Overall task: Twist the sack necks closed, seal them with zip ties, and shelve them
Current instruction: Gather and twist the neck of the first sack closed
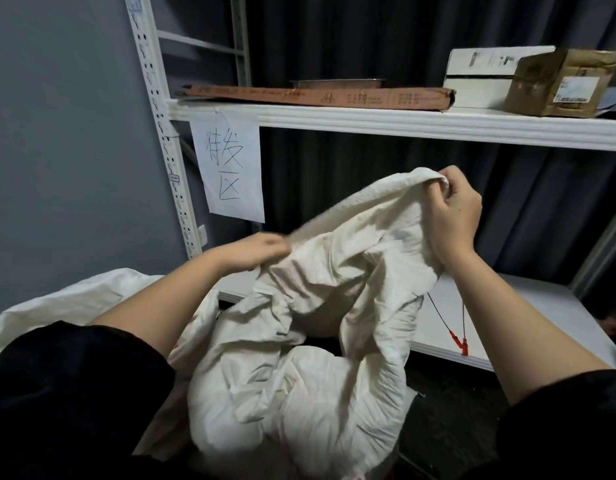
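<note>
A crumpled cream cloth sack [310,368] stands in front of me, below the shelf unit, its mouth open and dark inside. My left hand [261,249] grips the sack's rim on the left side. My right hand [453,216] pinches the rim higher up on the right and lifts it. Two thin red zip ties [460,341] hang down below my right wrist, over the lower white shelf [528,327].
A second white sack [67,306] lies at the left behind my arm. The upper shelf [403,124] carries a flat brown carton [334,95], a white box [479,74] and a small cardboard box [559,84]. A handwritten paper sign [227,168] hangs from its edge.
</note>
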The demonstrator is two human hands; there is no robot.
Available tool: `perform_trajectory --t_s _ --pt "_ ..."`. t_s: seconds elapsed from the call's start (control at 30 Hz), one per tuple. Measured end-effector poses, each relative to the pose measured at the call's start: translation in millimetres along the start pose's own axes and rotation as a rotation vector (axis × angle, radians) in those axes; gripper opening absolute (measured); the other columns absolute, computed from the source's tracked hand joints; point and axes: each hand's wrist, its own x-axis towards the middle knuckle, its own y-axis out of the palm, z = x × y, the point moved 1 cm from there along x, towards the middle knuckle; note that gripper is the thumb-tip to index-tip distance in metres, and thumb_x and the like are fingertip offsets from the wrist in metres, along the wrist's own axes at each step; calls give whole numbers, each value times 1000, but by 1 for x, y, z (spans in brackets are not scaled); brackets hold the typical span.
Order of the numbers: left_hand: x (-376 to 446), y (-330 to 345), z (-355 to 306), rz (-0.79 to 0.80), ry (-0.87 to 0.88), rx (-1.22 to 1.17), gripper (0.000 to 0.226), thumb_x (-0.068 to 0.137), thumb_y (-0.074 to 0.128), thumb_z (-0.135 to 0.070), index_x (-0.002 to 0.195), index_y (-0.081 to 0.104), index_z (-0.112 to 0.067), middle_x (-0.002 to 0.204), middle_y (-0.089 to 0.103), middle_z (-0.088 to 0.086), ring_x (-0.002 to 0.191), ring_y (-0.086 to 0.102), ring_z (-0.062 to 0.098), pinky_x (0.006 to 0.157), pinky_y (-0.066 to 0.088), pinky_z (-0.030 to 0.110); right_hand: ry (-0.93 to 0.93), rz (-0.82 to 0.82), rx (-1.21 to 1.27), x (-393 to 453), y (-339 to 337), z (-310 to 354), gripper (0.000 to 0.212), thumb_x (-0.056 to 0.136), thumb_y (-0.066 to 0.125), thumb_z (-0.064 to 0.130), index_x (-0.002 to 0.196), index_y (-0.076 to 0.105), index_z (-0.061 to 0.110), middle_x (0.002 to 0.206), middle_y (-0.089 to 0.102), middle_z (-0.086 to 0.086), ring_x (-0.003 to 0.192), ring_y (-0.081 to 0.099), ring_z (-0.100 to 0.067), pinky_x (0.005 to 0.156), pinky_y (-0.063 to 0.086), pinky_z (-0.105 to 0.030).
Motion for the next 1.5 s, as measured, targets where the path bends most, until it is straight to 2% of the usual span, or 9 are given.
perform_trajectory --t_s 0.13,0.37,0.57,0.73,0.97,1.17,1.3,1.4,1.5 --pt "2 5 26 -39 -42 480 31 92 50 -19 61 50 -19 61 48 -2 59 42 13 62 37 29 21 -26 -33 0 -3 -7 21 90 44 21 70 43 15 56 39 5 52 37 -9 56 27 -31" --pt "-17 -39 -25 -1064 111 326 19 100 33 -24 90 44 -12 81 50 8 69 45 28 61 32 37 125 179 -575 1 4 -31 26 93 42 29 103 55 9 109 57 -14 98 52 -35 78 39 -41" --pt "-5 -35 -73 -1011 447 875 41 95 24 -32 100 53 -3 91 62 19 67 62 41 55 40 40 -153 394 -533 -10 47 22 87 78 63 36 150 20 18 154 25 -8 144 18 -27 116 16 -48" --pt "-13 -10 -82 -938 688 969 31 92 39 -34 84 56 -11 73 59 8 51 59 33 40 37 30 -534 374 -571 -18 79 64 53 85 55 25 136 46 24 123 62 -3 119 54 -24 107 26 -40" --pt "-14 27 -21 -467 -157 514 46 88 50 -42 123 37 -15 123 53 6 103 58 34 72 40 36 -216 303 -127 -22 75 56 25 88 42 11 96 64 20 90 68 6 83 60 -20 81 46 -39" --pt "-27 16 19 -41 -401 416 16 89 41 -9 83 55 -4 87 67 16 70 67 32 60 55 37 5 223 -87 -7 58 35 35 85 39 9 106 63 24 96 65 8 99 58 -18 101 39 -43" --pt "-32 -13 -11 -180 -357 -6 27 93 41 -5 68 50 -6 48 58 10 42 60 20 45 51 25 -210 215 -392 -28 67 36 58 78 48 8 135 45 18 137 46 -7 129 39 -24 107 23 -40" --pt "-25 -39 -31 -386 -225 -81 24 90 40 -14 70 50 -6 62 53 13 53 59 26 52 54 33 -750 158 -136 -61 68 59 30 77 54 15 107 59 15 114 61 -9 108 53 -24 89 37 -40" --pt "-27 -54 -38 -497 -132 13 19 77 49 -27 70 55 -10 64 55 10 64 57 25 70 56 45 -870 568 -281 -90 80 65 40 89 41 47 88 66 16 89 64 -1 82 58 -22 72 41 -38"
